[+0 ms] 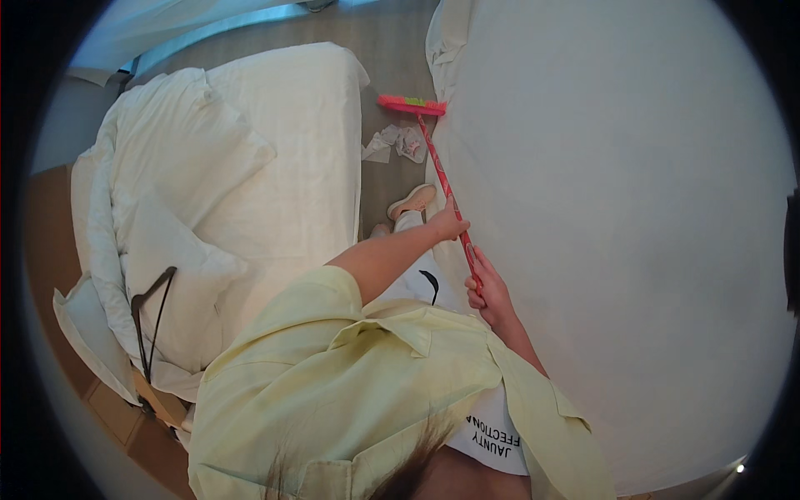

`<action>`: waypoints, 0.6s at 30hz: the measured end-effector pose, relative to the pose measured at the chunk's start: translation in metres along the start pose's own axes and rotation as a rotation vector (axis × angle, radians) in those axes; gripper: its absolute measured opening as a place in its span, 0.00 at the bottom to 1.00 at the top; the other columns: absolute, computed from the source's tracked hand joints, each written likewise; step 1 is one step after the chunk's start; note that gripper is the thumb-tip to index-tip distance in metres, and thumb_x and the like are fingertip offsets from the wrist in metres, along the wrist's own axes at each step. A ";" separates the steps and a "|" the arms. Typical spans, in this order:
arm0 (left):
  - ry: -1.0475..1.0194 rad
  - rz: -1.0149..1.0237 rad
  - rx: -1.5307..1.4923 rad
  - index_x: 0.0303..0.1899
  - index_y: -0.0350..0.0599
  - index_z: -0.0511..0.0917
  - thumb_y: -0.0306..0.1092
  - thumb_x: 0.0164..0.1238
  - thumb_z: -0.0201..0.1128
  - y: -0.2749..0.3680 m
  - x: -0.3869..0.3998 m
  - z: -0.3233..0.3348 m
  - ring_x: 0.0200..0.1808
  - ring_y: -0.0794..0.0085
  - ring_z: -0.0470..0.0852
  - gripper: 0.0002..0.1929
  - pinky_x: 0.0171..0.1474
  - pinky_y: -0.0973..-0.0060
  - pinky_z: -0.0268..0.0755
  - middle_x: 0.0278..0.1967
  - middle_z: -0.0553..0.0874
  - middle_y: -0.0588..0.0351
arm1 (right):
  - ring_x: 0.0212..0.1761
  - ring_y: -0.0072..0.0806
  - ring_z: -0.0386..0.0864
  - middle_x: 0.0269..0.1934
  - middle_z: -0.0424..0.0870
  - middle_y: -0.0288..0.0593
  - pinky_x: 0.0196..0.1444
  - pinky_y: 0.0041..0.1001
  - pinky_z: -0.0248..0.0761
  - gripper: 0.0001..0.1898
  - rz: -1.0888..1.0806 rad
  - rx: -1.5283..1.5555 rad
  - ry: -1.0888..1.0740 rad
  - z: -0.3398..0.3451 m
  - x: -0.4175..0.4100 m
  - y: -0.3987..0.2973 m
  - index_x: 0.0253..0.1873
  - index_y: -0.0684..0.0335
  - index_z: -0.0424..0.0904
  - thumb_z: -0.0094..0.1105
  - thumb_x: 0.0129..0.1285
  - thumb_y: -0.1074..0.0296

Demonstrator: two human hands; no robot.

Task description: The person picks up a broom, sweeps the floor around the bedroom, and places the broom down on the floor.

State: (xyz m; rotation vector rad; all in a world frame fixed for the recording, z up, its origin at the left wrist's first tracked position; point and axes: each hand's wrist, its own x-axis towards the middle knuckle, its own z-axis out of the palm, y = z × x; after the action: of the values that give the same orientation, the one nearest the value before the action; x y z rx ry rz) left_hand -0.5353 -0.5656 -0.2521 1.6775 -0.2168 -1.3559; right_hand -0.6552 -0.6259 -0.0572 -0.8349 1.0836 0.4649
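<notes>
A red-handled broom (437,159) slants between two white-covered beds, its pink and green bristle head at the far end, close to the right bed's hanging sheet. My left hand (447,222) is closed around the middle of the handle. Nearer to my body, my right hand (489,289) grips the handle by its end. Crumpled clear and white wrappers (400,142) lie on the grey floor (390,178), to the left of the handle and nearer to me than the broom head.
The left bed (300,144) bears a rumpled white duvet (169,144) and a black clothes hanger (139,312). A large bed with a white sheet (625,237) fills the right side. My pink shoe (414,201) stands in the narrow gap between them. Pale curtains (162,25) hang at the top left.
</notes>
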 end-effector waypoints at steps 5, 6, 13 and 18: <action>-0.077 -0.095 0.228 0.65 0.26 0.40 0.43 0.52 0.61 -0.005 -0.034 0.004 0.28 0.61 0.83 0.47 0.36 0.70 0.76 0.38 0.81 0.40 | 0.09 0.15 0.49 0.19 0.63 0.31 0.12 0.17 0.45 0.25 0.014 0.057 0.020 0.001 -0.008 0.044 0.71 0.45 0.49 0.39 0.71 0.57; -0.037 -0.069 0.324 0.65 0.27 0.42 0.46 0.52 0.61 -0.018 -0.042 0.012 0.31 0.59 0.84 0.47 0.40 0.70 0.76 0.40 0.81 0.39 | 0.09 0.15 0.50 0.19 0.64 0.31 0.12 0.17 0.45 0.25 0.024 0.053 0.031 0.002 -0.015 0.052 0.70 0.44 0.50 0.40 0.71 0.57; -0.130 0.003 0.358 0.65 0.26 0.40 0.50 0.51 0.62 -0.042 -0.077 0.039 0.49 0.50 0.78 0.51 0.52 0.66 0.70 0.48 0.77 0.35 | 0.09 0.15 0.50 0.18 0.62 0.30 0.12 0.17 0.47 0.24 -0.055 0.137 0.088 -0.020 -0.026 0.126 0.70 0.44 0.51 0.39 0.71 0.57; -0.154 0.063 0.377 0.65 0.26 0.42 0.48 0.50 0.63 -0.038 -0.065 0.035 0.58 0.55 0.72 0.50 0.59 0.71 0.65 0.58 0.69 0.37 | 0.09 0.15 0.51 0.18 0.61 0.30 0.12 0.18 0.47 0.24 -0.082 0.250 0.106 0.000 -0.031 0.123 0.70 0.44 0.49 0.37 0.71 0.57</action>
State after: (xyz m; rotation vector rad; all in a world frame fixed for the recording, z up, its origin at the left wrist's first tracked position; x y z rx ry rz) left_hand -0.6045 -0.5225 -0.2341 1.8530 -0.6435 -1.4626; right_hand -0.7538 -0.5482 -0.0731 -0.6859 1.1730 0.2121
